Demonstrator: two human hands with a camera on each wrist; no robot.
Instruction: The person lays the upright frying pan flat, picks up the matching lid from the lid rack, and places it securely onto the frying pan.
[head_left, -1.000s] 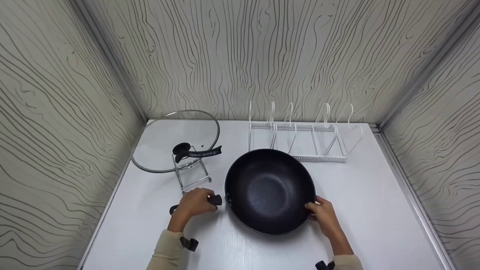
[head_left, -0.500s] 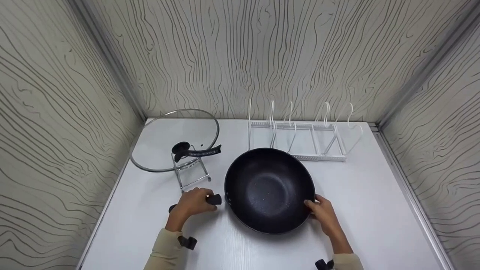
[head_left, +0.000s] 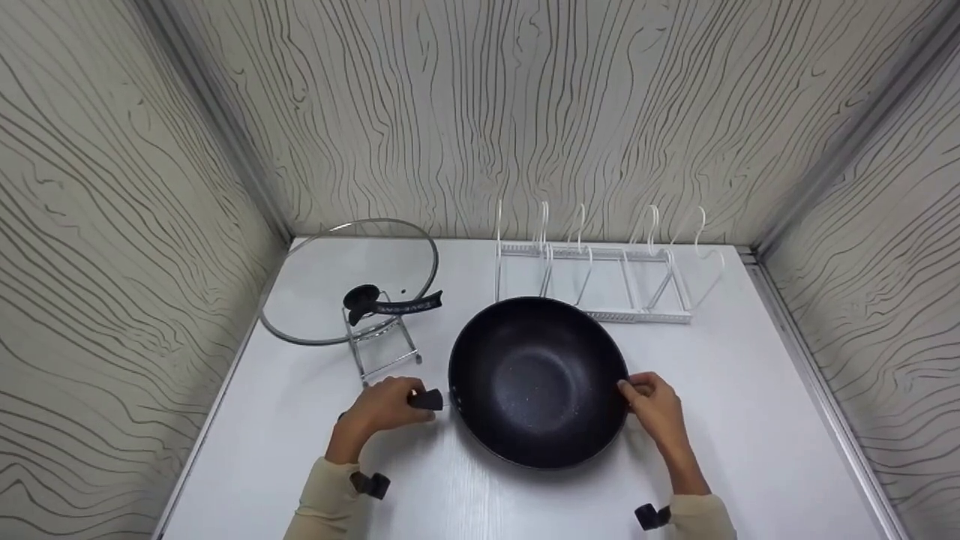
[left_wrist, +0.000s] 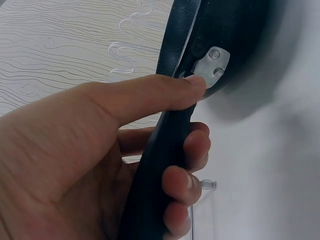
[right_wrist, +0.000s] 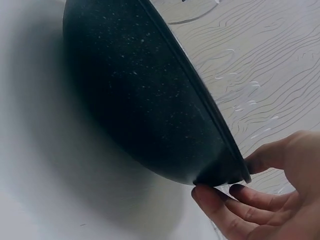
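Note:
A deep black wok [head_left: 538,382] stands in the middle of the white table in the head view, its inside facing up. My left hand [head_left: 381,409] grips its black handle [head_left: 426,400], thumb laid along the top near the riveted metal bracket [left_wrist: 212,65] and fingers curled underneath. At the opposite side, my right hand [head_left: 657,409] pinches the wok's rim. The right wrist view shows the thumb at the rim's edge and the fingertips [right_wrist: 206,196] under the speckled outer wall [right_wrist: 135,90]. The wok's base is hidden in the head view.
Behind on the left, a glass lid [head_left: 330,262] with a black knob leans on a small wire stand [head_left: 382,352]. A black curved strip [head_left: 405,305] with lettering is by the knob. A white wire rack [head_left: 637,316] stands behind the wok. Patterned walls enclose the table.
My right hand has shifted slightly up along the wok's rim, away from me, and its wrist has turned a little. The left hand and the wok have hardly moved.

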